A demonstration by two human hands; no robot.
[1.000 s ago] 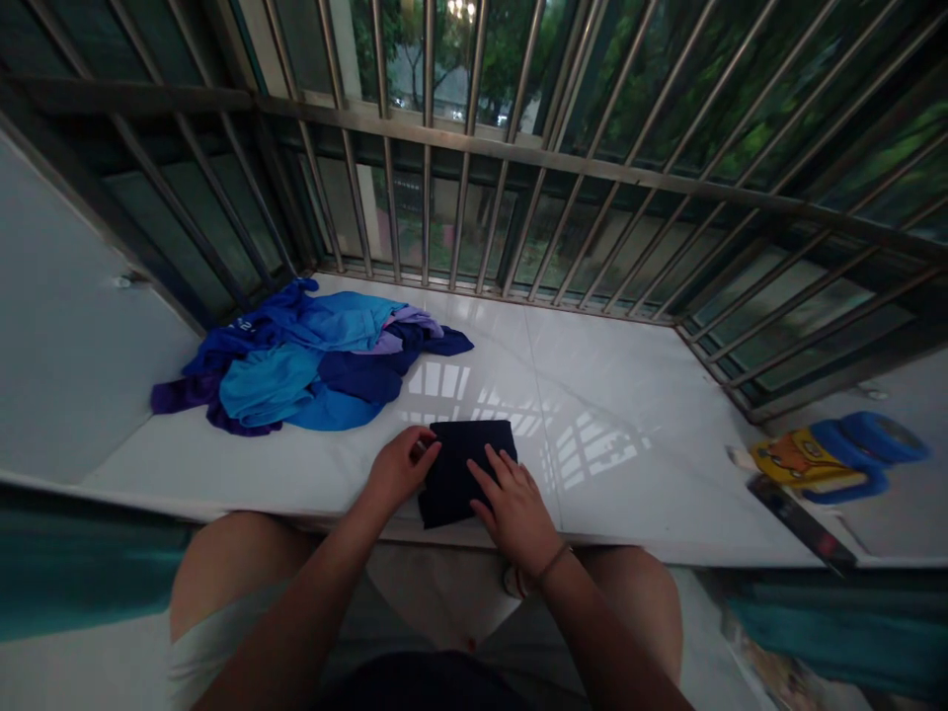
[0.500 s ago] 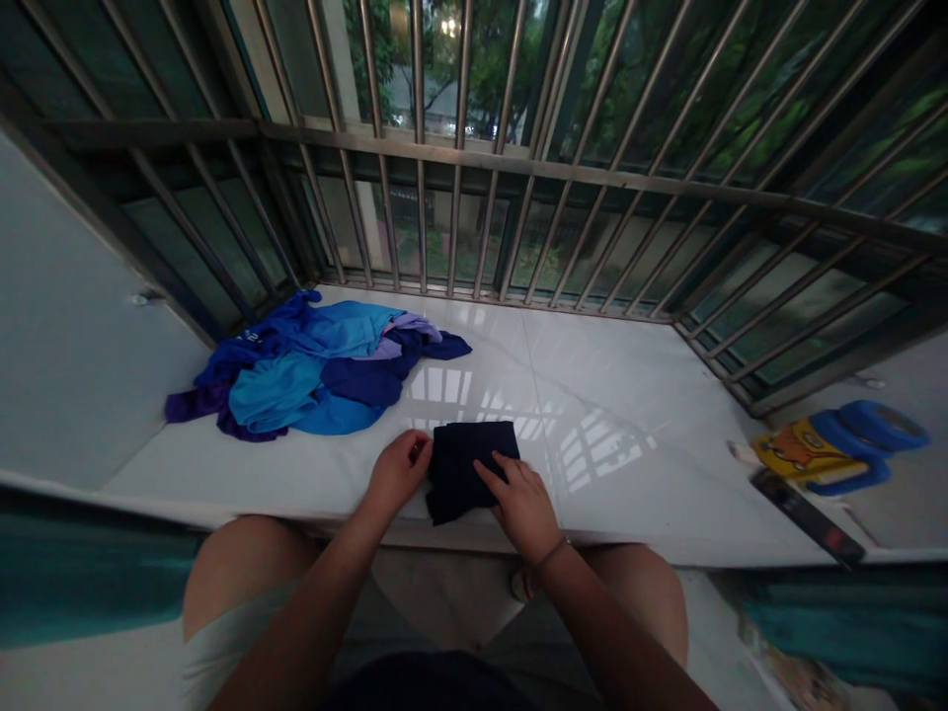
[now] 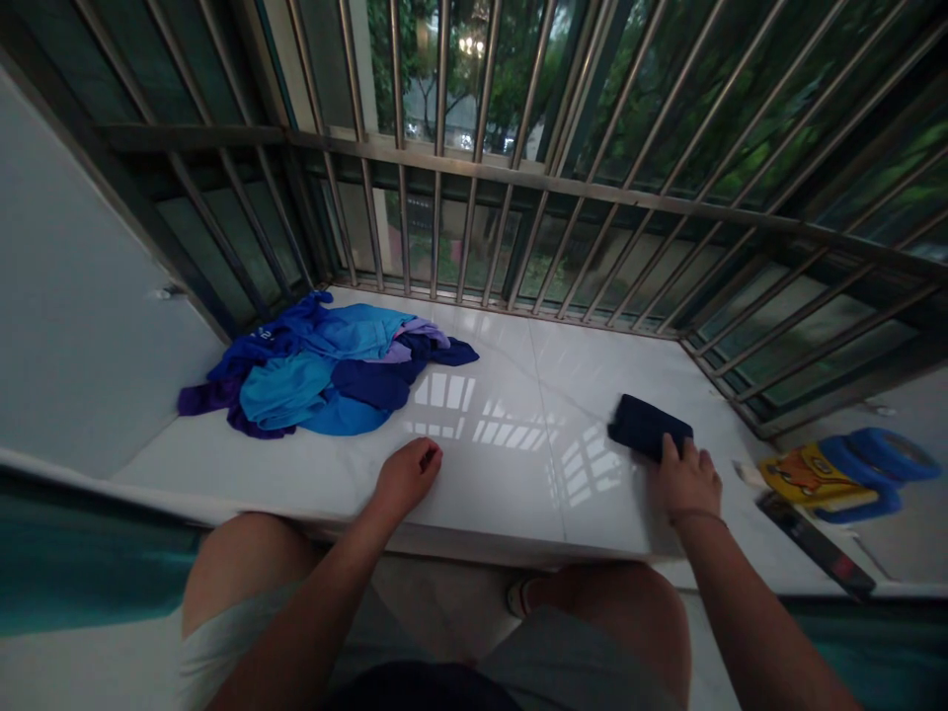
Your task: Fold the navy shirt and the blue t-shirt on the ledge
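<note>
A dark navy garment (image 3: 643, 425), folded into a small rectangle, is at the right side of the white tiled ledge. My right hand (image 3: 690, 479) grips its near right corner, fingertips on top and the thumb hidden. My left hand (image 3: 409, 476) rests over the ledge's front part with its fingers curled together and nothing visible in them. Beyond it, to the left, lies a loose heap of clothes (image 3: 318, 380) in light blue, royal blue, navy and purple.
Metal window bars (image 3: 474, 168) close off the back of the ledge (image 3: 511, 474). At the right end stands a blue and yellow container (image 3: 844, 472) with a cartoon animal on it, beside a long dark box (image 3: 815, 543). My knees are just below the front edge.
The folded garment has moved from between my hands to the right side of the ledge with my right hand. My left hand has stayed near the same spot.
</note>
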